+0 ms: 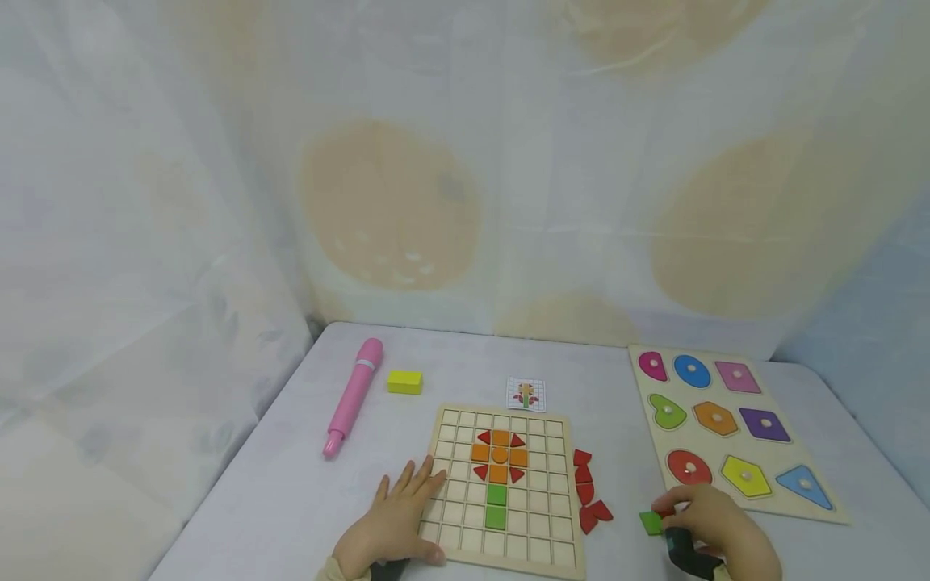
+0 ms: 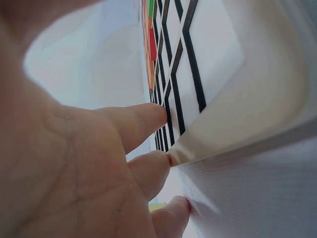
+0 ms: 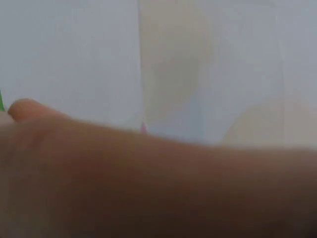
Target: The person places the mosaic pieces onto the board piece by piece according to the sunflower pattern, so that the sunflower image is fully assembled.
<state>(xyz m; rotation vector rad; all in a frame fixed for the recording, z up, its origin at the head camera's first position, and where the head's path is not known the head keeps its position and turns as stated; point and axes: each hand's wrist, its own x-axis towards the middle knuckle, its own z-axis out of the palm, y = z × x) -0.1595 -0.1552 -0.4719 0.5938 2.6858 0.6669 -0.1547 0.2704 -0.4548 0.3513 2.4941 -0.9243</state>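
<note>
While the left hand [image 1: 395, 516] lies flat with straight fingers on the near left edge of the wooden grid board [image 1: 503, 488], holding nothing, the right hand [image 1: 708, 528] curls its fingertips at a green square tile [image 1: 651, 523] on the table [image 1: 291, 484]; whether that grip has closed on the tile I cannot tell. The board looks partly filled: an orange and red flower head [image 1: 499, 455] sits just beyond the left fingertips, with two green squares [image 1: 496, 506] forming a stem below it, and most cells are bare. Judging by the pattern card [image 1: 525, 394] beyond the board, more pieces remain to be placed. Between the two hands lie loose red pieces [image 1: 588, 492]. Beyond the right hand, the shape puzzle tray [image 1: 734, 428] holds nine coloured knobbed shapes, all seated. Far from the left hand rest a pink pen [image 1: 353, 395] and a yellow block [image 1: 404, 382].
</note>
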